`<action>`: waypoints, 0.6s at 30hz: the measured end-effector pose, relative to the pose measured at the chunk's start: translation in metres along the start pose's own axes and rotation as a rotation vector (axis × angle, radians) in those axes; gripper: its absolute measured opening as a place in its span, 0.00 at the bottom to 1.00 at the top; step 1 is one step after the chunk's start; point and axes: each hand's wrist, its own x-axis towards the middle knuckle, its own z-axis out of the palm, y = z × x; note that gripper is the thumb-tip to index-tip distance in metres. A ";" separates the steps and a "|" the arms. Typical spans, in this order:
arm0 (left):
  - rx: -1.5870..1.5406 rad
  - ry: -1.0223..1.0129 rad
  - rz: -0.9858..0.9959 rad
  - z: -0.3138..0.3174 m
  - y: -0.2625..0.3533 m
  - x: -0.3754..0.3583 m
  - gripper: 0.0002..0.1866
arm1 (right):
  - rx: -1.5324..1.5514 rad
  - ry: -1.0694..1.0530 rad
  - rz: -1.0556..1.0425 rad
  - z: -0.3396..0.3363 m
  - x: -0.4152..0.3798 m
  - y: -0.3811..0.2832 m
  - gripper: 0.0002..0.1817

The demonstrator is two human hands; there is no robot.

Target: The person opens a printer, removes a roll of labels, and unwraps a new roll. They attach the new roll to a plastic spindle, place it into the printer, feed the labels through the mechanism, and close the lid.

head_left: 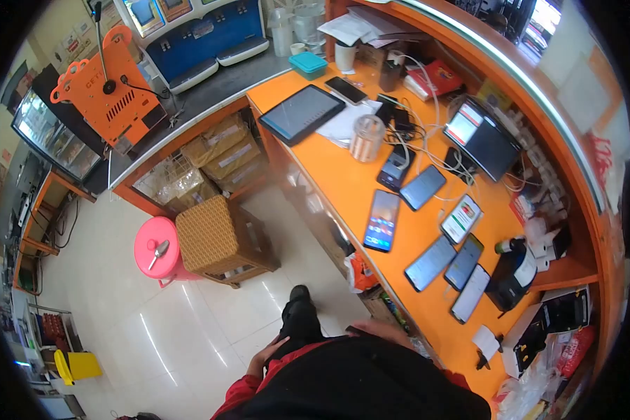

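My left hand point(264, 355) lies against my dark trouser leg, its fingers stretched out and holding nothing. My right hand point(383, 331) is at my waist beside the counter's edge, partly covered by my black apron. Its fingers are curled at a small dark object point(353, 330) too little exposed to name. On the orange counter point(343, 203) to my right lie several smartphones, among them a lit phone point(382, 220) close to the edge, a phone point(430, 262) and a white-screened phone point(470, 294). Neither hand touches these.
A black tablet point(302, 114), a clear jar point(367, 138), a tilted screen terminal point(481, 138) and tangled cables share the counter. A black printer point(514, 280) stands nearer me. On the floor are a brown woven stool point(220, 234) and a pink lidded bucket point(154, 238).
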 end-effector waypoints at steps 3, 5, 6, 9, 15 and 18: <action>0.189 0.004 0.055 -0.059 0.045 0.033 0.49 | 0.193 0.250 -0.197 -0.070 0.044 -0.077 0.12; 0.278 0.128 -0.005 -0.093 0.064 0.062 0.40 | 0.011 0.693 -0.314 -0.143 0.057 -0.143 0.09; 0.360 0.159 0.067 -0.118 0.061 0.090 0.37 | 0.090 0.882 -0.322 -0.178 0.061 -0.175 0.08; 0.560 0.426 0.296 -0.159 0.096 0.125 0.27 | -0.013 1.321 -0.455 -0.299 0.097 -0.208 0.15; 0.342 0.490 0.479 -0.210 0.159 0.171 0.16 | -0.442 1.621 -0.110 -0.548 0.234 -0.157 0.39; 0.323 0.720 0.412 -0.230 0.163 0.173 0.14 | -0.542 1.510 0.077 -0.648 0.307 -0.122 0.49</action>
